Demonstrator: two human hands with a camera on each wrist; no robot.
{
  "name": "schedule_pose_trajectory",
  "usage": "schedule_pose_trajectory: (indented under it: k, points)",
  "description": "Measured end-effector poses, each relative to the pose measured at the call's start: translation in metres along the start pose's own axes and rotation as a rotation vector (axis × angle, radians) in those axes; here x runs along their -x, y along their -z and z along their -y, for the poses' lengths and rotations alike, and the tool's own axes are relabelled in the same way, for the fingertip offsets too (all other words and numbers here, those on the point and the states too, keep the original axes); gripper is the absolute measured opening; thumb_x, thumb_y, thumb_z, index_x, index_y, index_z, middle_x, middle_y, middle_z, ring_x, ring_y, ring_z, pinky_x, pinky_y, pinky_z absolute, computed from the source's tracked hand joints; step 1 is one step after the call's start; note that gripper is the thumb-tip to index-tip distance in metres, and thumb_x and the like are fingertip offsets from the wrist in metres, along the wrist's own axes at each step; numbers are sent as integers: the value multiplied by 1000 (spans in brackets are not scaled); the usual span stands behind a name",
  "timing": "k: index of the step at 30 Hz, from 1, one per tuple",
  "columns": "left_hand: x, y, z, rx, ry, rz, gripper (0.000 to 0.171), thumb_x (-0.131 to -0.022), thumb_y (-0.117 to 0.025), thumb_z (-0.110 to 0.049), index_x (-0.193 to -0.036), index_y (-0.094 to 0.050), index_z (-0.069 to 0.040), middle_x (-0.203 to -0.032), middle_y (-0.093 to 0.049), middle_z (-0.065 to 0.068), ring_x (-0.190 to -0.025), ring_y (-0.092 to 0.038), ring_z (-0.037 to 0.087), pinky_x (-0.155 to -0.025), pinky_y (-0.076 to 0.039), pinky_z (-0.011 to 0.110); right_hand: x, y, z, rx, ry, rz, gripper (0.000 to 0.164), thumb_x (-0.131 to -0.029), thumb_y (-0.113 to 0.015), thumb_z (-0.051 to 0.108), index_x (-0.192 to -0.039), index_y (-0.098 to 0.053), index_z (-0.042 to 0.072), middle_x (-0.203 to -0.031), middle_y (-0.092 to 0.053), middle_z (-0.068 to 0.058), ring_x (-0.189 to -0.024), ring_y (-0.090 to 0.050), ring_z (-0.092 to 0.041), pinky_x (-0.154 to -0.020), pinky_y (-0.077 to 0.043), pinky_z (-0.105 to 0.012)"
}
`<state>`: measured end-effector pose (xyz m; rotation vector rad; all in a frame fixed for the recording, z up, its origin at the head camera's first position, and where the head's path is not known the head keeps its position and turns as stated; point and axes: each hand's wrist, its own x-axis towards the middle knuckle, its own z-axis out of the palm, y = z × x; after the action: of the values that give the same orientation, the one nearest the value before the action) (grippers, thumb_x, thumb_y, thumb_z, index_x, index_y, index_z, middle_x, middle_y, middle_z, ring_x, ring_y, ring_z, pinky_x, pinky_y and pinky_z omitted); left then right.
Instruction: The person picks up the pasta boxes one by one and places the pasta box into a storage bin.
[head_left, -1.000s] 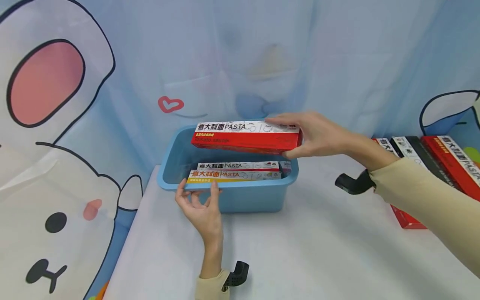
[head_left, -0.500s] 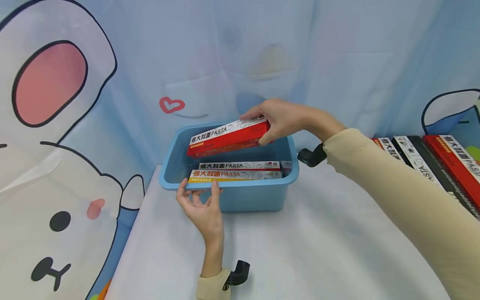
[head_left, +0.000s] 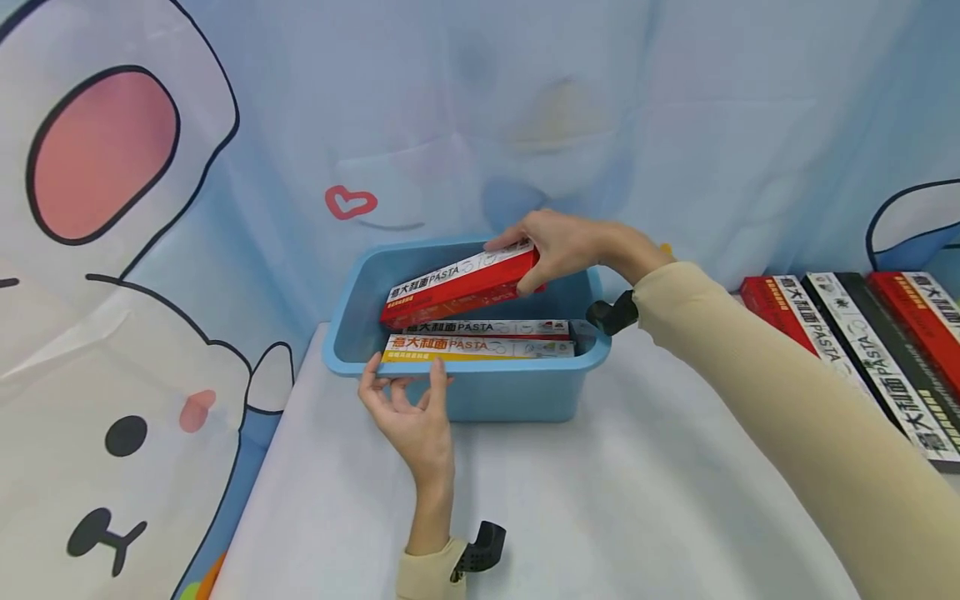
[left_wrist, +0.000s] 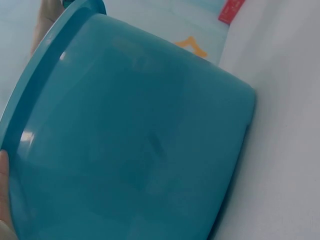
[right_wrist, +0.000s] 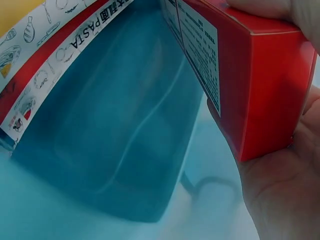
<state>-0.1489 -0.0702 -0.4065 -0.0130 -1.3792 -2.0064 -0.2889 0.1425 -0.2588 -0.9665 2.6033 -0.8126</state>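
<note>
My right hand (head_left: 566,250) grips the right end of a red and white pasta box (head_left: 457,283), which slants with its left end lower inside a blue plastic bin (head_left: 510,396). In the right wrist view, the red end of that box (right_wrist: 272,95) sits between thumb and fingers. Two more pasta boxes stand along the bin's near side: a yellow and white one (head_left: 480,347) in front, a red and white one (head_left: 495,327) behind it. At the near rim, my left hand (head_left: 412,425) holds the bin's edge with curled fingers; the bin wall (left_wrist: 135,125) fills the left wrist view.
On the white-covered table (head_left: 600,508), several more pasta boxes lie side by side at the right, including a red one (head_left: 783,308) and a black and white one (head_left: 885,367). A blue printed curtain (head_left: 712,125) hangs right behind the bin.
My right hand has carried the red pasta box leftward over the bin, tipped its left end down and lowered it slightly inside. The left hand has stayed on the rim.
</note>
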Motion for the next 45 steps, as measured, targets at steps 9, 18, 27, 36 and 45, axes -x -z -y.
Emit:
schedule_pose_trajectory:
  k: [9,18,27,36,45]
  points:
    - [0,1,-1,-3,-2,6,71,-91,-75,6,-146,-32,2,-112,-38,7,-98,-59,20,-73,-67,36,-8,-2,-6,-51,-26,31,72,-83,-80,7,-149,-53,-4,-135,-66,-21,-115,-61,-32,-89,-62,-40]
    - [1,2,0,-7,-1,9,70,-90,-76,6,-146,-33,1,-113,-38,8,-99,-60,22,-74,-67,37,-12,-7,-14,-14,-91,116,74,-85,-80,7,-151,-50,-4,-142,-59,-23,-122,-56,-36,-89,-63,-42]
    - [4,-2,1,8,-8,20,73,-90,-77,5,-147,-30,6,-115,-39,9,-100,-60,21,-74,-67,36,-10,-5,-24,-17,-147,148,77,-85,-83,9,-153,-49,-2,-142,-60,-23,-123,-56,-35,-94,-61,-44]
    - [4,-1,-1,5,-18,15,73,-90,-76,6,-147,-31,5,-116,-39,9,-103,-60,28,-73,-67,36,-9,-7,-28,28,-178,211,87,-84,-88,17,-155,-43,-4,-143,-60,-22,-123,-59,-35,-101,-58,-47]
    - [5,-2,-1,26,-14,16,73,-89,-76,6,-146,-31,4,-116,-37,8,-100,-59,21,-73,-67,37,-7,-7,-31,-8,-188,216,87,-84,-87,13,-156,-42,-5,-144,-58,-23,-124,-58,-36,-101,-58,-47]
